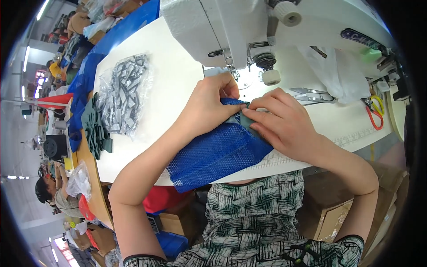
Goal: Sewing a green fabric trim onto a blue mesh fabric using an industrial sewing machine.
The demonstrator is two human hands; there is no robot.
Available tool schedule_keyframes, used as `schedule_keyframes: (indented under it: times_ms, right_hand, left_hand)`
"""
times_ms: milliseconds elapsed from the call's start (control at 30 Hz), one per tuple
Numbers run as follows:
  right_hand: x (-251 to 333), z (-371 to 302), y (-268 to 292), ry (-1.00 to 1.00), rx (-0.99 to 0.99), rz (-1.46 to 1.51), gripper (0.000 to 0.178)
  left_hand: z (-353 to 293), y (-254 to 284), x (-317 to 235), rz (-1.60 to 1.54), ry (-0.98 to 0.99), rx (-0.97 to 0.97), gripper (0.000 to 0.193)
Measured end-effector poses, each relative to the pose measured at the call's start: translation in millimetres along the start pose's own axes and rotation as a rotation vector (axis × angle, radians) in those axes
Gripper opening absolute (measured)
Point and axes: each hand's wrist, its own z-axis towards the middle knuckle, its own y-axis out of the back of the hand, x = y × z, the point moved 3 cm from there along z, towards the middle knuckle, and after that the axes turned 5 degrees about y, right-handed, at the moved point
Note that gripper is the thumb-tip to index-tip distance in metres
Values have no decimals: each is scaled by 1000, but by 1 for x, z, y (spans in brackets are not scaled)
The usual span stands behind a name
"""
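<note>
Blue mesh fabric (213, 149) lies across the front of the white sewing table, its lower part hanging toward the edge. A dark green strip of cloth (244, 119) shows at its upper edge, between my hands. My left hand (215, 100) pinches the fabric's top edge with thumb and fingers, close below the needle area. My right hand (282, 122) grips the same edge from the right, fingertips meeting my left thumb. The sewing machine (213, 31) stands just beyond, its lamp lighting the needle plate (249, 82). My fingers hide part of the folded edge.
A clear bag of grey pieces (126, 93) lies on the left, beside dark green strips (94, 129). Metal snips (313, 95), a white plastic bag (342, 78) and red-and-yellow-handled scissors (376, 113) sit at right. A measuring scale (351, 137) runs along the front edge. Other people work at far left.
</note>
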Motion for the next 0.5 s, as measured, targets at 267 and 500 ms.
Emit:
schedule_keyframes:
  times_ms: [267, 500]
  right_hand:
    - [2, 2, -11, -13, 82, -117, 32]
    - [4, 2, -9, -39, 83, -104, 34]
  left_hand:
    - [3, 21, 6, -216, 93, 66, 20]
    - [-35, 15, -35, 273, -387, -139, 9]
